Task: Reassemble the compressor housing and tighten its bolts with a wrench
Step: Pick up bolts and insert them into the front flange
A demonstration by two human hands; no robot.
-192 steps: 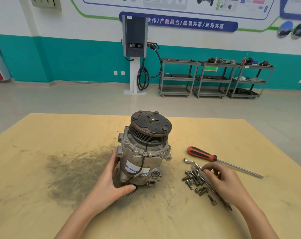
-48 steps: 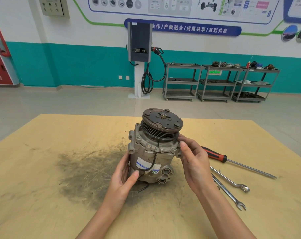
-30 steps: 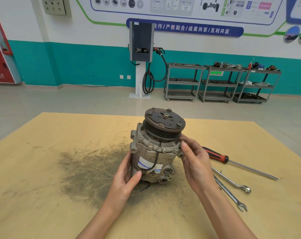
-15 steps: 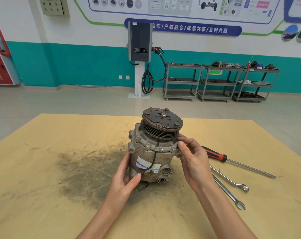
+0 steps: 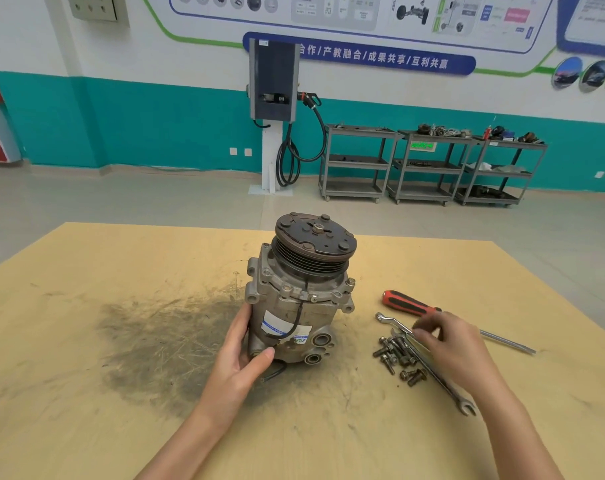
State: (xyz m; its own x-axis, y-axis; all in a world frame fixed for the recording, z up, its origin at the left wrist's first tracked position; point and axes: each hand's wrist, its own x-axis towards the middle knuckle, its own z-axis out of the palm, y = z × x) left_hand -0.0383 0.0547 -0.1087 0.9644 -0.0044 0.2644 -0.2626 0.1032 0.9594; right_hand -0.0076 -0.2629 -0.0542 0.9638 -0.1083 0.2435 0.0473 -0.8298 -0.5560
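Grey compressor (image 5: 299,292) stands upright — pulley end up, tilted rightward.

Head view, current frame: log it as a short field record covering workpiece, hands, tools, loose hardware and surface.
workpiece: compressor standing upright, pulley end up
left hand: wrapped on the compressor's lower left side
right hand: blurred, fingers over the wrenches; grip cannot be told
wrenches: two, lying crossed right of the compressor
bolts: loose pile beside the wrenches, not fitted
screwdriver: red and black handle, lying beyond the wrenches
table: tan board with a dark grease stain left of the compressor
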